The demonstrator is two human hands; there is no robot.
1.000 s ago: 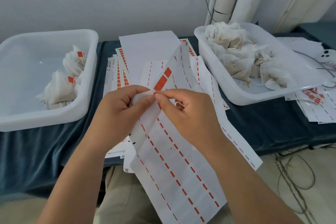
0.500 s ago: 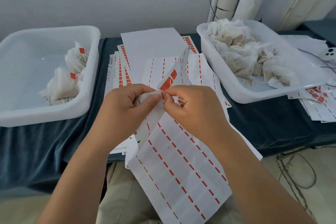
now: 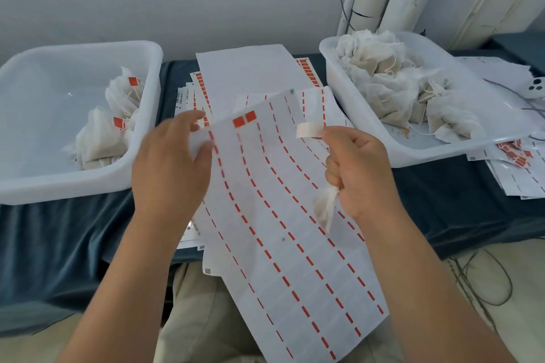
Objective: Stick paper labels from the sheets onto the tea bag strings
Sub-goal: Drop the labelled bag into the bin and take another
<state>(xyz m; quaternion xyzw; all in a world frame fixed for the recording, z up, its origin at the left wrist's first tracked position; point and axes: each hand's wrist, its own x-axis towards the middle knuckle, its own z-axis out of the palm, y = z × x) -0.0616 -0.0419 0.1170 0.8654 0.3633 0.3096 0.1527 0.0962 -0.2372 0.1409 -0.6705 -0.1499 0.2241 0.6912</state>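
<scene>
The left hand (image 3: 169, 162) pinches the label sheet (image 3: 283, 215) by its upper edge above the table (image 3: 59, 233); the right hand (image 3: 358, 174) pinches a peeled label (image 3: 309, 130), a tea bag (image 3: 324, 211) clutched beneath.

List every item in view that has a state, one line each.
left hand: pinching the label sheet's edge
right hand: closed on a tea bag, peeled label at its fingertips
label sheet: held up, mostly stripped, two red labels left
peeled label: off the sheet
tea bag: hanging from the fist
left tub: few bags, red labels on
right tub: heaped bags, no labels visible
</scene>
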